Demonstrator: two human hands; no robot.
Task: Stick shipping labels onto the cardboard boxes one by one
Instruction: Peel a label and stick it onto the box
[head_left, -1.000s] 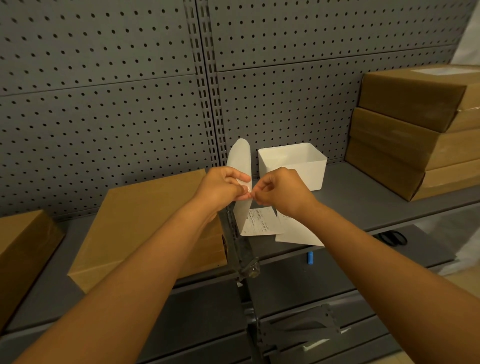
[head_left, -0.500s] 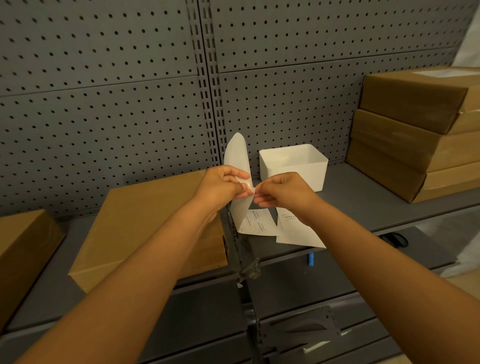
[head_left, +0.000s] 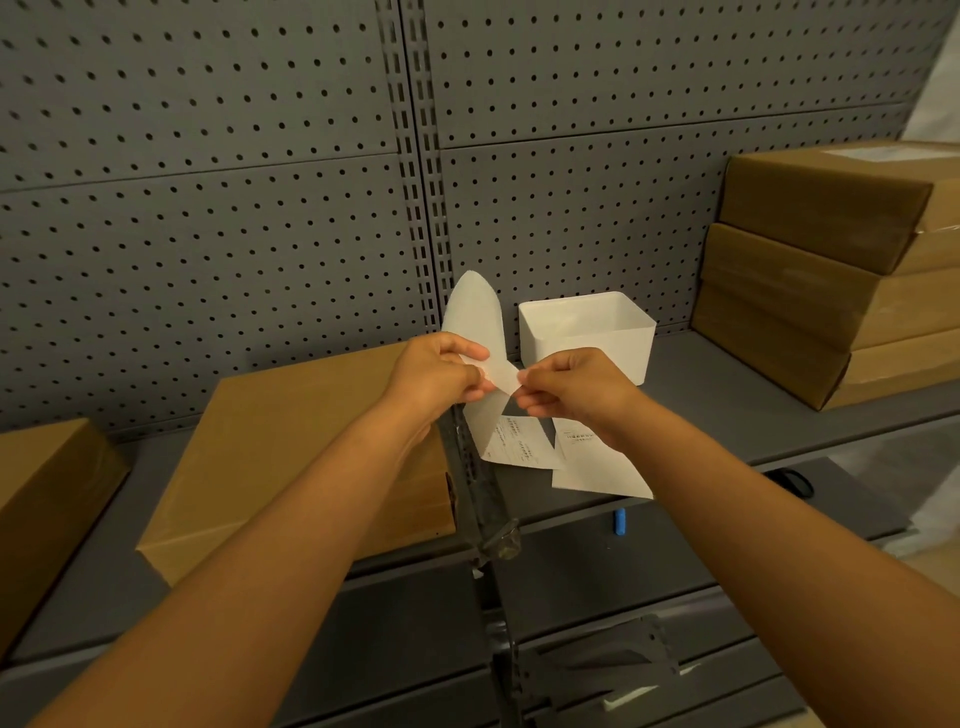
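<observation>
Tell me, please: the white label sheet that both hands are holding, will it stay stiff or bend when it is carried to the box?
The label sheet is probably floppy: its upper part curves over above the left hand. It seems thin and light, since the right hand pinches only a peeled corner. It could curl and stick to itself, so holding it with both hands looks wise.

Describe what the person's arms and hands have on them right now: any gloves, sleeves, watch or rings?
Nothing is worn that the head view shows. The left hand and right hand are bare, without gloves or visible rings. Both forearms are uncovered from wrist to the frame's lower edge, with no sleeves, watch, bands, or markings. Anything above that is out of view.
</observation>
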